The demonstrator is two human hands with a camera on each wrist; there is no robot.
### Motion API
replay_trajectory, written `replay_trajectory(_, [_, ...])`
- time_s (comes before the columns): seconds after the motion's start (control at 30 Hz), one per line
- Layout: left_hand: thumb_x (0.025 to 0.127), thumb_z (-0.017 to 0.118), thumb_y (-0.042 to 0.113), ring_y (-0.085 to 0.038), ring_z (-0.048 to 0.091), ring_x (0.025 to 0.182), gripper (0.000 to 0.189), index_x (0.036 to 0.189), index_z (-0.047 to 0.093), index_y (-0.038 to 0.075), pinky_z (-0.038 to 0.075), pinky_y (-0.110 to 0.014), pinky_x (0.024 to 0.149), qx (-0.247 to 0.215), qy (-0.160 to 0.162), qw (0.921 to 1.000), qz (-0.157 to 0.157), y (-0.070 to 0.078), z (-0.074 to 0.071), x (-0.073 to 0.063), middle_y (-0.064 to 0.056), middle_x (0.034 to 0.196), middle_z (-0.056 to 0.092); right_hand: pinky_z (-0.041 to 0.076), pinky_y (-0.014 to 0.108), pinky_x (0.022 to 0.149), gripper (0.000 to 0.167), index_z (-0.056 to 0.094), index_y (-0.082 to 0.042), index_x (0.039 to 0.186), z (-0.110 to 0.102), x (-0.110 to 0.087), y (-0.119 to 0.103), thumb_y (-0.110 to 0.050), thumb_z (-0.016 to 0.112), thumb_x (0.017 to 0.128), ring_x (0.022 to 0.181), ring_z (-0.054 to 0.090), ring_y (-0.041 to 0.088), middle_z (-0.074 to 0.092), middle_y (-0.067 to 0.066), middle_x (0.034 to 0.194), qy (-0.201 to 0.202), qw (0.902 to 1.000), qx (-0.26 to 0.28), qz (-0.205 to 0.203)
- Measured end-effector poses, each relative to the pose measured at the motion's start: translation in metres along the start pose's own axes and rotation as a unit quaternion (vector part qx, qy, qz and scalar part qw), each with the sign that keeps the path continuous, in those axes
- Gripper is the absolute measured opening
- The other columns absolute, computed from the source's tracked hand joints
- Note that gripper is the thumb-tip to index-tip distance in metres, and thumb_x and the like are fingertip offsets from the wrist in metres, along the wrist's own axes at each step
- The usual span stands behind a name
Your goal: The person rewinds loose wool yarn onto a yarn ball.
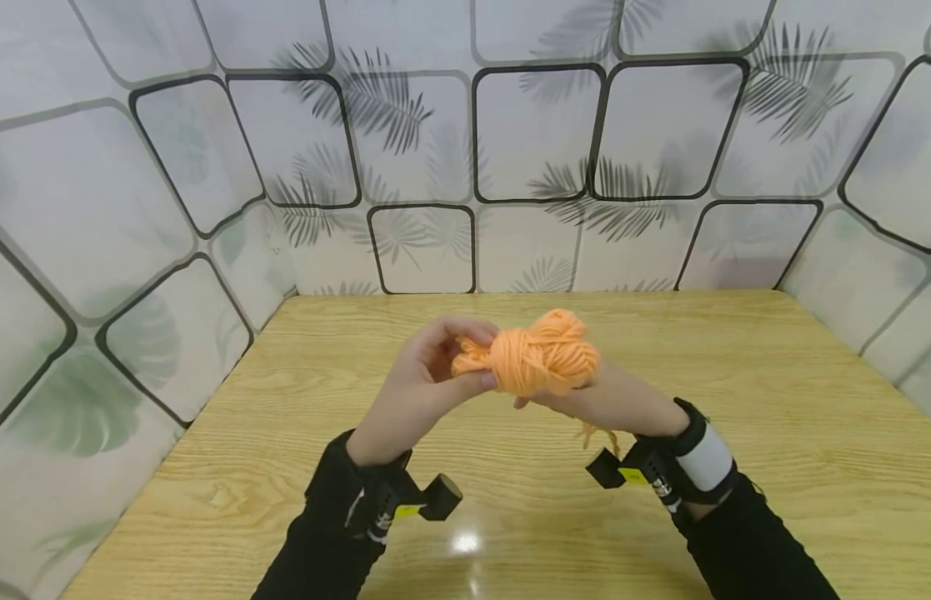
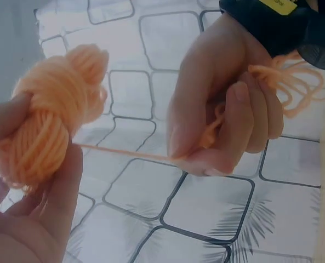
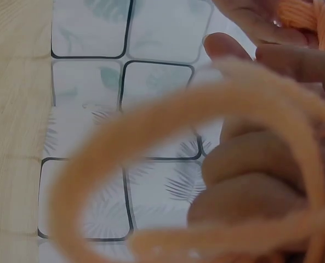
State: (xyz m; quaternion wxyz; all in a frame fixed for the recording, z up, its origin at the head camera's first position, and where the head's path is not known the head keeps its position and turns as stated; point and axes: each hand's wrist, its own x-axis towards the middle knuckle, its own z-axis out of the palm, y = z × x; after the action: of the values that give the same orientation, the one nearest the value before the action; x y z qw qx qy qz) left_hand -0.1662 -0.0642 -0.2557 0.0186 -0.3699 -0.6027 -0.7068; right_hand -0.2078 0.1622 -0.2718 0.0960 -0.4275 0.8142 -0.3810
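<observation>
An orange skein of yarn, wound round its middle with loops at both ends, is up above the table. My left hand grips it by its left end between thumb and fingers. From the skein a single taut strand runs across to my right hand, which pinches it with curled fingers. Loose yarn loops spill from behind that hand in the left wrist view. In the head view the skein covers part of the right hand. A blurred yarn loop crosses close to the right wrist camera.
Below the hands lies a wood-grain table. Patterned pale wall covering with dark rounded squares and leaf prints rises behind it and along both sides. Each wrist wears a black strap with a small camera.
</observation>
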Motion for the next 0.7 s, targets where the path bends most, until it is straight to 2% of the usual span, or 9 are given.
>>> replay_trajectory(0.03, [0.084, 0.067, 0.01, -0.016, 0.054, 0.096, 0.022, 0.102, 0.057, 0.017, 0.049, -0.023, 0.077, 0.0, 0.014, 0.9999, 0.001, 0.0, 0.0, 0.0, -0.005, 0.112, 0.051, 0.047, 0.031, 0.076, 0.027, 0.055, -0.006, 0.117, 0.001, 0.002, -0.001, -0.022, 0.045, 0.098, 0.087, 0.055, 0.014, 0.061, 0.004, 0.104, -0.007, 0.9997, 0.021, 0.004])
replay_trajectory(0.07, [0.084, 0.067, 0.008, -0.016, 0.054, 0.095, 0.022, 0.103, 0.056, 0.015, 0.049, -0.023, 0.077, 0.003, 0.027, 0.9996, 0.002, -0.001, 0.0, 0.001, -0.006, 0.112, 0.052, 0.047, 0.028, 0.068, 0.023, 0.059, -0.007, 0.112, 0.002, 0.003, -0.002, -0.02, 0.046, 0.098, 0.076, 0.054, 0.011, 0.061, 0.001, 0.092, -0.011, 0.9993, 0.035, -0.005])
replay_trajectory(0.1, [0.085, 0.066, 0.006, -0.016, 0.055, 0.094, 0.022, 0.103, 0.056, 0.011, 0.05, -0.024, 0.077, 0.01, 0.04, 0.9991, 0.0, -0.001, 0.001, 0.001, -0.006, 0.112, 0.052, 0.045, 0.026, 0.064, 0.022, 0.061, -0.007, 0.108, 0.003, 0.003, -0.004, -0.019, 0.046, 0.098, 0.069, 0.05, 0.009, 0.061, -0.001, 0.087, -0.013, 0.999, 0.043, -0.006])
replay_trajectory(0.23, [0.085, 0.062, -0.002, -0.015, 0.055, 0.087, 0.024, 0.108, 0.052, -0.001, 0.05, -0.024, 0.072, 0.064, 0.094, 0.9935, -0.01, -0.004, 0.001, 0.003, -0.008, 0.109, 0.054, 0.034, 0.023, 0.05, 0.022, 0.067, -0.007, 0.098, 0.003, 0.002, -0.01, -0.012, 0.046, 0.097, 0.051, 0.033, 0.004, 0.053, -0.006, 0.069, -0.016, 0.9992, 0.035, -0.015])
replay_trajectory(0.43, [0.084, 0.063, -0.004, -0.014, 0.055, 0.083, 0.025, 0.107, 0.054, -0.002, 0.048, -0.022, 0.069, 0.147, 0.147, 0.978, -0.018, -0.007, 0.002, 0.007, -0.012, 0.106, 0.056, 0.03, 0.022, 0.046, 0.021, 0.068, -0.008, 0.099, 0.003, -0.004, -0.018, -0.013, 0.047, 0.097, 0.048, 0.028, 0.002, 0.04, -0.01, 0.062, -0.008, 0.9985, 0.026, -0.048])
replay_trajectory(0.7, [0.083, 0.066, 0.002, -0.018, 0.056, 0.087, 0.024, 0.105, 0.058, 0.001, 0.049, -0.025, 0.072, 0.245, 0.17, 0.9544, -0.016, -0.012, 0.0, 0.009, -0.011, 0.105, 0.058, 0.031, 0.02, 0.044, 0.018, 0.067, -0.013, 0.096, 0.0, -0.009, -0.021, -0.01, 0.049, 0.096, 0.045, 0.028, 0.004, 0.032, -0.009, 0.057, 0.002, 0.9967, 0.022, -0.078])
